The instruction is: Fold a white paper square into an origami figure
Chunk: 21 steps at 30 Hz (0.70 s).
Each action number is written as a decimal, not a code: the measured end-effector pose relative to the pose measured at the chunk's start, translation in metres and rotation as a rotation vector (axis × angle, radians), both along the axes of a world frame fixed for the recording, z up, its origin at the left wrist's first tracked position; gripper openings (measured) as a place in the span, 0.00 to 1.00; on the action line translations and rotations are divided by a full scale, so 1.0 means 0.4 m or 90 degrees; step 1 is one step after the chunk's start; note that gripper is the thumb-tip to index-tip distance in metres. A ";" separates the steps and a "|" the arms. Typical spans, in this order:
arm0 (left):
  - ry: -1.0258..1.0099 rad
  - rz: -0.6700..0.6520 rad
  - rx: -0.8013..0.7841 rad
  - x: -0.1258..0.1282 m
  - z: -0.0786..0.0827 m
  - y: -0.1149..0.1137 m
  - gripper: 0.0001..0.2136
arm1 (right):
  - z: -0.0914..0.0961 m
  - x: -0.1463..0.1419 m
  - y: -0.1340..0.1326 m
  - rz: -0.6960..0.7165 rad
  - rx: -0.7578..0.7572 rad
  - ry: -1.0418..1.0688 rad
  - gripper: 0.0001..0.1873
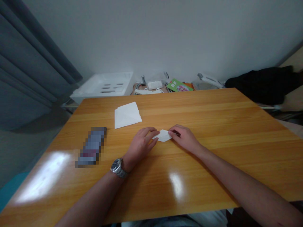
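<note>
A small piece of folded white paper (163, 136) with angled edges lies at the middle of the wooden table (213, 119). My left hand (143, 141), with a metal watch (118, 168) on its wrist, grips the paper's left corner between thumb and fingers. At the right end, my right hand (184, 136) pinches the paper, its thumb on top and the other fingers curled. Beyond my left hand lies a short stack of white paper sheets (127, 115).
A pixelated phone-like object (92, 147) lies on the table's left side. Behind the far edge are a white tray-like box (104, 82), a green booklet (179, 85), loose clutter and a black cloth (262, 84). A grey curtain (30, 56) hangs at left.
</note>
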<state>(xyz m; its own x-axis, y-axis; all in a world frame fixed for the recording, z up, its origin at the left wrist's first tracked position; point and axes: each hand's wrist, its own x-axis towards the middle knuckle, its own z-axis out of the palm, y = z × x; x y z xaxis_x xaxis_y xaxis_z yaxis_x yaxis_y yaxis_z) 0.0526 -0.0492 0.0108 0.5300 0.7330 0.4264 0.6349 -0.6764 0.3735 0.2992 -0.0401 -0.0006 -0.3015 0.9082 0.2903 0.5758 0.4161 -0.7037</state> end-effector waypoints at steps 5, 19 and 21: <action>0.077 -0.071 0.007 0.005 -0.004 -0.008 0.12 | -0.005 0.001 0.006 -0.001 0.042 -0.042 0.06; 0.142 -0.079 -0.038 0.001 -0.019 -0.006 0.19 | -0.013 0.014 0.014 0.052 0.180 -0.118 0.08; 0.138 -0.079 -0.039 0.001 -0.018 -0.006 0.18 | -0.009 0.017 0.014 0.108 0.198 -0.128 0.08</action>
